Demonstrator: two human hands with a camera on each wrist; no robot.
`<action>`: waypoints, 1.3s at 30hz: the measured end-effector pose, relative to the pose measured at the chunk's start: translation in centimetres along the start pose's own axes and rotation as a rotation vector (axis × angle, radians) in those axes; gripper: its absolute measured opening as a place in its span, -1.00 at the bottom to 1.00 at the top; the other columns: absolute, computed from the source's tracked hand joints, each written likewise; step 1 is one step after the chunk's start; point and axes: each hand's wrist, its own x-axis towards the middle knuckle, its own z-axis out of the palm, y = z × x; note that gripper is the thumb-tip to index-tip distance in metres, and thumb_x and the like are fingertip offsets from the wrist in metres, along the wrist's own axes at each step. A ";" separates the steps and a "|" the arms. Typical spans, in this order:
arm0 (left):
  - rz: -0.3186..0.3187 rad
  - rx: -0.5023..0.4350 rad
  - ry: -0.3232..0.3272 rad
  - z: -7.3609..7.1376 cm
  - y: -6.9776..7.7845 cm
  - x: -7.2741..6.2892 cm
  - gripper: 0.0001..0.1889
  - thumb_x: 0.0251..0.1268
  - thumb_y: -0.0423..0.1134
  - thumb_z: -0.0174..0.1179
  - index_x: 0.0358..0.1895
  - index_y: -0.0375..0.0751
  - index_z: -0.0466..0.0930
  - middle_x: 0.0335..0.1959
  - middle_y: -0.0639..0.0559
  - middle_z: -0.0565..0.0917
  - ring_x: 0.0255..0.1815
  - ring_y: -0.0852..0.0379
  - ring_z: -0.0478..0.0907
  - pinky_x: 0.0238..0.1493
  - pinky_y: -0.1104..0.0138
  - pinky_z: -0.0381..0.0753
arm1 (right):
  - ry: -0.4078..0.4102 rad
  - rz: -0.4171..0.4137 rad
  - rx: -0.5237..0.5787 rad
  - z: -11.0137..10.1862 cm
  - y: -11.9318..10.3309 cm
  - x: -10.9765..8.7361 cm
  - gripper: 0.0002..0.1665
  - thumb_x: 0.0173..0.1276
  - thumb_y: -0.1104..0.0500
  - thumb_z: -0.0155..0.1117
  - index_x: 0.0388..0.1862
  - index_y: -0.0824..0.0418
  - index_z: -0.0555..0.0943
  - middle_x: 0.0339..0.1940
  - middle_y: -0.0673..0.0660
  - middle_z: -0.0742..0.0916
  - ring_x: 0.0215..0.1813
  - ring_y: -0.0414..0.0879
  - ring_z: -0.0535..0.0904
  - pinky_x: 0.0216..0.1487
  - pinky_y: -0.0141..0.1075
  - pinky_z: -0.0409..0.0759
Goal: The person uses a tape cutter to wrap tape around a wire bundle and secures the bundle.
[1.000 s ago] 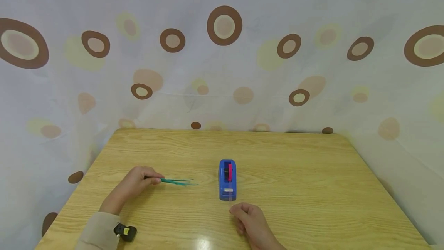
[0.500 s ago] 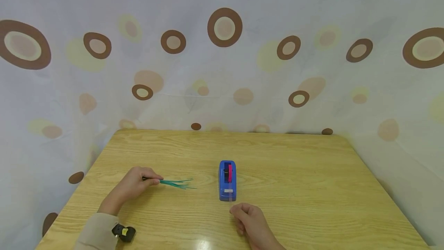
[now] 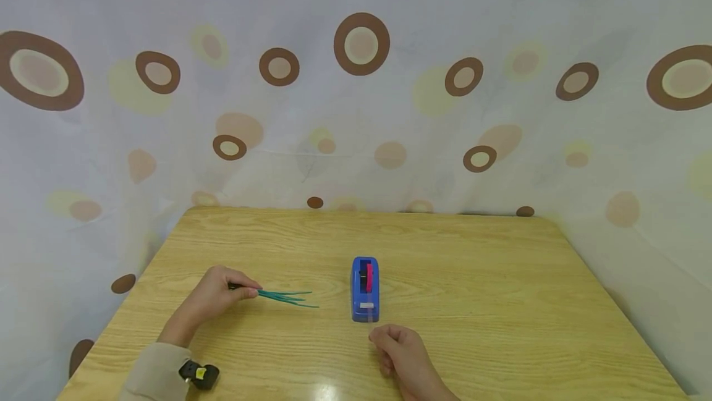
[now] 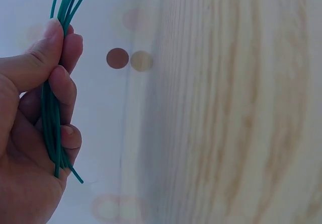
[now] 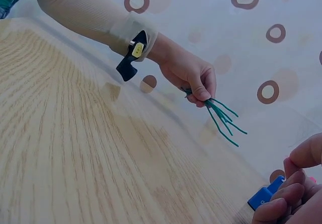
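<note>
Head view: thin green plastic wires (image 3: 286, 296) are being pinched by the left hand (image 3: 214, 295), tips fanning above the wooden table (image 3: 473, 265). Nearby, the empty right hand (image 3: 403, 358) is resting loosely curled behind a blue tape dispenser (image 3: 364, 288).

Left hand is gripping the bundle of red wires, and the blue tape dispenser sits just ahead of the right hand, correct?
Not quite: the wires are green, not red, as the left wrist view shows plainly. The rest holds: the left hand grips the bundle, and the blue tape dispenser sits just ahead of the right hand.
</note>
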 end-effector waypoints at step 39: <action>0.005 -0.115 -0.051 2.2 2.7 -0.9 -0.93 0.23 -0.33 0.34 -0.29 -0.21 0.80 -0.35 0.04 0.75 -0.31 0.18 0.65 -0.31 0.33 0.62 | 0.020 -0.021 0.021 0.2 -0.4 -0.2 -0.78 0.45 0.21 0.18 -0.27 0.37 0.62 -0.64 -0.04 0.42 -0.55 -0.20 0.30 -0.50 -0.41 0.34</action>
